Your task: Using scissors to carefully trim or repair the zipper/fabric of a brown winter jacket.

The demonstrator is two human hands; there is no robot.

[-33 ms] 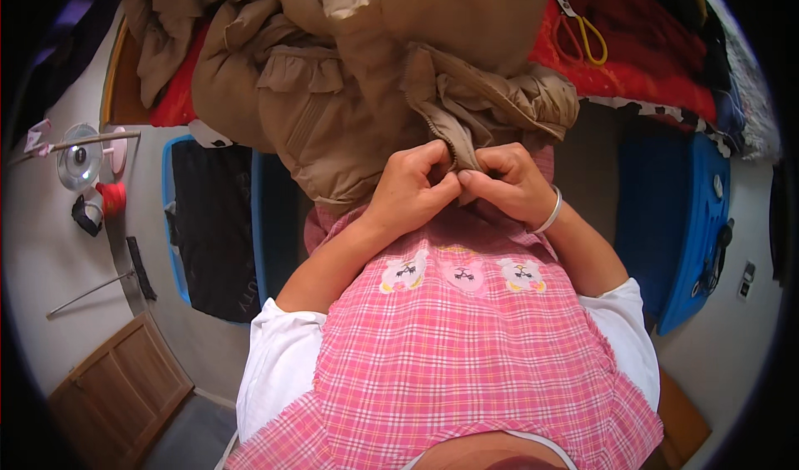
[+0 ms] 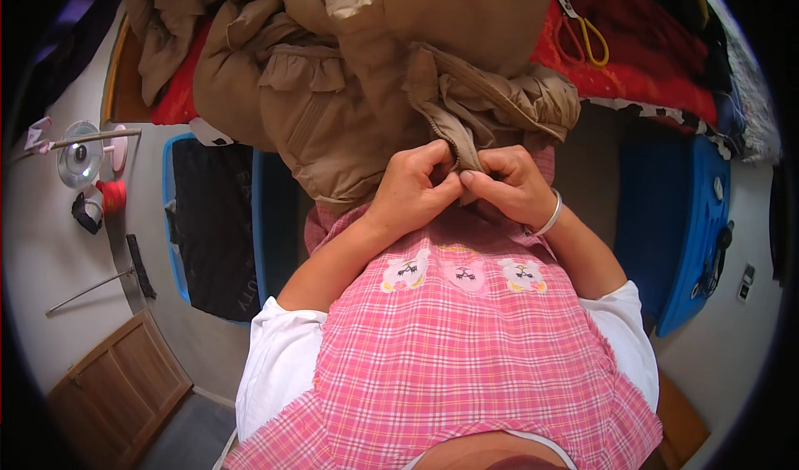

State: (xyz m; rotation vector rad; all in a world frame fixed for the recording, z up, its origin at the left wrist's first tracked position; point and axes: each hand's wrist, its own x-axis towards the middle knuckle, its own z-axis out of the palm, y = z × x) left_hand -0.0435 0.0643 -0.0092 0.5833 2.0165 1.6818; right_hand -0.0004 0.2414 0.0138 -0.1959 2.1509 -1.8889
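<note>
A brown padded jacket (image 2: 366, 96) lies bunched over the table edge and hangs toward my lap. An open zipper (image 2: 441, 133) runs along its edge down to my fingers. My left hand (image 2: 416, 183) pinches the lower end of this zippered edge from the left. From the right, my right hand (image 2: 508, 185) grips the same piece of cloth, thumb and fingers pressed together. The thumbs meet almost tip to tip. Whatever small part lies between the fingertips is hidden.
Scissors (image 2: 583, 33) with red and yellow handles lie on red cloth (image 2: 649, 75) at the far right. A blue plastic bin (image 2: 175, 245) with black cloth over it stands to the left. On the right is a blue plastic piece (image 2: 678, 237). A fan (image 2: 81, 154) stands at far left.
</note>
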